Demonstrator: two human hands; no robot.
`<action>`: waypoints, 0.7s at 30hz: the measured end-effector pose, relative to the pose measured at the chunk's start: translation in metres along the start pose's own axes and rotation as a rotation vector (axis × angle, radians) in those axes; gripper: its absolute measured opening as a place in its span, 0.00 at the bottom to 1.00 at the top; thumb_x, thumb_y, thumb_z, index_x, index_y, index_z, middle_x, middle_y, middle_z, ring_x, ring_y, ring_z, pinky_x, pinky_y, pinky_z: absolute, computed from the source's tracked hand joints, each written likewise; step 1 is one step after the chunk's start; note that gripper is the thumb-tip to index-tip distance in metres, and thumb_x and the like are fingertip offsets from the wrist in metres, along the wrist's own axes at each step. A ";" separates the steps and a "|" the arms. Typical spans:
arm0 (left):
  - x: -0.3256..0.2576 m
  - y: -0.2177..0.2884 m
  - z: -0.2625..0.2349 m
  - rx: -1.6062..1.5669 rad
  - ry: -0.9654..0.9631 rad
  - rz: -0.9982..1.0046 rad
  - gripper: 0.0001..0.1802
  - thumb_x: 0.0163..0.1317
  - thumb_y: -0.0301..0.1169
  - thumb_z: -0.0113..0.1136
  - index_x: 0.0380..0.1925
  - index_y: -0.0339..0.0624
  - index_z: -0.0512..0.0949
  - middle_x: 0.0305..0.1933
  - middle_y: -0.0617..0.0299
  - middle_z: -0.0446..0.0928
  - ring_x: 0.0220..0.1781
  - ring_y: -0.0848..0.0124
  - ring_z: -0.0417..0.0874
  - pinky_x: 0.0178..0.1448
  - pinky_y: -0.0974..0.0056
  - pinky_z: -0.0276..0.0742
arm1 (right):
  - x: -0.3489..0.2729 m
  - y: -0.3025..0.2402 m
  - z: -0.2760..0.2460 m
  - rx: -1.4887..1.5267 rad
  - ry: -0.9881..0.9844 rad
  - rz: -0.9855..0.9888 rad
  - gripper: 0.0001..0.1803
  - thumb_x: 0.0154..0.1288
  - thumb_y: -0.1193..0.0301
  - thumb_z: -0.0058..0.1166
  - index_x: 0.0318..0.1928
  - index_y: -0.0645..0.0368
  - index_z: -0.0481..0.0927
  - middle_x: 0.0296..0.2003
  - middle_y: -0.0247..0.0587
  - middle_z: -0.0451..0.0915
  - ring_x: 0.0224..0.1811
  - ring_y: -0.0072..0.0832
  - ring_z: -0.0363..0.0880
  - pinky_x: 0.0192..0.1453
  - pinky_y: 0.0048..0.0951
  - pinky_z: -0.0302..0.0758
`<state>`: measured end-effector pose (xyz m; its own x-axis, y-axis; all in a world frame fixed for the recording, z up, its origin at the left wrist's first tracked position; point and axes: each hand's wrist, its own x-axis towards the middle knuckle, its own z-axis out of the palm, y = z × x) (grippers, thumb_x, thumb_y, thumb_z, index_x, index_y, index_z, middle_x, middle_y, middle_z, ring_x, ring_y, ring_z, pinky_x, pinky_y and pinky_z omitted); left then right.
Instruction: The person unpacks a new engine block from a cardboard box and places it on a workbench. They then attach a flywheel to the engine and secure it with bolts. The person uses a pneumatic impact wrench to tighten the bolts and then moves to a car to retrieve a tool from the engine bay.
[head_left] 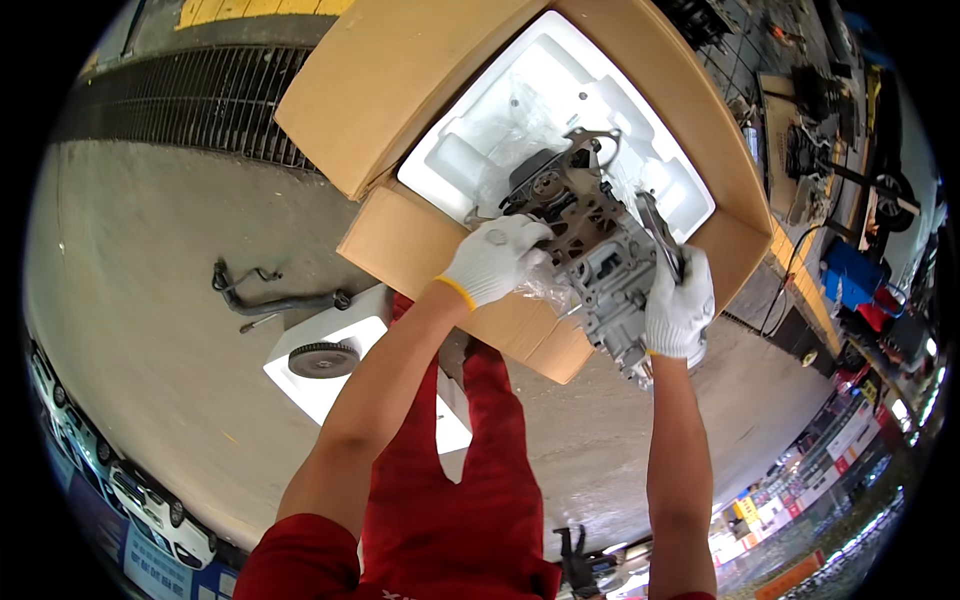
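Both my hands wear white knit gloves and hold a grey metal engine assembly (590, 230) over an open cardboard box (400, 80). My left hand (498, 258) is closed on its left side, fingertips hidden against the metal. On the right side my right hand (680, 305) is wrapped round the edge, near a dark curved part. The assembly is tilted, its far end above the white foam liner (560, 60) and its near end over the box's front flap (530, 335). Clear plastic wrap (545, 280) hangs by my left hand.
A white foam block (300, 355) with a toothed flywheel (323, 360) on it lies left of my legs. Beyond it, a black hose (285, 300) is on the concrete floor. A floor grate (190, 100) runs at the far left. Tools and parts crowd the right side.
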<state>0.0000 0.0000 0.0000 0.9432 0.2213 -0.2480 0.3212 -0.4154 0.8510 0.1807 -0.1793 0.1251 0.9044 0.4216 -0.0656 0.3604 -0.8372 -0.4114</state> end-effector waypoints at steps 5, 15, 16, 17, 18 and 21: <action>0.047 -0.034 0.043 -0.005 -0.175 -0.034 0.17 0.72 0.36 0.61 0.57 0.46 0.82 0.54 0.56 0.83 0.61 0.54 0.83 0.66 0.50 0.79 | 0.001 -0.014 0.002 -0.142 0.012 0.042 0.08 0.68 0.75 0.67 0.43 0.64 0.83 0.33 0.46 0.83 0.34 0.39 0.83 0.44 0.36 0.78; 0.043 -0.069 0.063 0.027 -0.109 0.080 0.17 0.71 0.37 0.62 0.57 0.47 0.83 0.54 0.57 0.82 0.62 0.56 0.82 0.69 0.54 0.76 | -0.003 -0.010 0.011 -0.179 0.035 -0.002 0.10 0.61 0.79 0.64 0.44 0.62 0.84 0.33 0.44 0.82 0.34 0.35 0.82 0.43 0.35 0.79; 0.042 -0.069 0.062 0.033 -0.122 0.075 0.17 0.71 0.37 0.62 0.56 0.47 0.83 0.54 0.57 0.82 0.62 0.56 0.81 0.69 0.54 0.76 | -0.003 -0.009 0.009 -0.207 0.021 0.005 0.11 0.60 0.79 0.64 0.44 0.62 0.84 0.33 0.44 0.82 0.34 0.36 0.81 0.43 0.35 0.79; 0.042 -0.068 0.062 0.029 -0.097 0.102 0.17 0.71 0.36 0.62 0.56 0.46 0.83 0.54 0.57 0.82 0.62 0.56 0.81 0.69 0.54 0.76 | -0.003 -0.008 0.008 -0.197 0.017 0.002 0.12 0.59 0.79 0.64 0.44 0.62 0.84 0.33 0.44 0.82 0.34 0.36 0.81 0.43 0.36 0.79; 0.041 -0.068 0.060 0.029 -0.083 0.122 0.16 0.71 0.36 0.61 0.56 0.46 0.83 0.54 0.57 0.82 0.62 0.56 0.81 0.69 0.55 0.76 | -0.003 -0.007 0.008 -0.188 0.011 0.016 0.12 0.59 0.79 0.64 0.45 0.62 0.84 0.33 0.44 0.82 0.34 0.37 0.81 0.43 0.36 0.79; 0.035 -0.068 0.053 0.006 -0.101 0.133 0.16 0.70 0.34 0.61 0.55 0.45 0.83 0.53 0.58 0.82 0.61 0.57 0.81 0.68 0.55 0.76 | -0.004 -0.007 0.006 -0.207 -0.008 0.027 0.12 0.59 0.78 0.66 0.44 0.60 0.84 0.34 0.44 0.82 0.35 0.38 0.82 0.44 0.36 0.79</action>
<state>0.0155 -0.0102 -0.0913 0.9810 0.0740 -0.1791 0.1933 -0.4402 0.8768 0.1727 -0.1726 0.1226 0.9128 0.4002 -0.0817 0.3760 -0.9015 -0.2142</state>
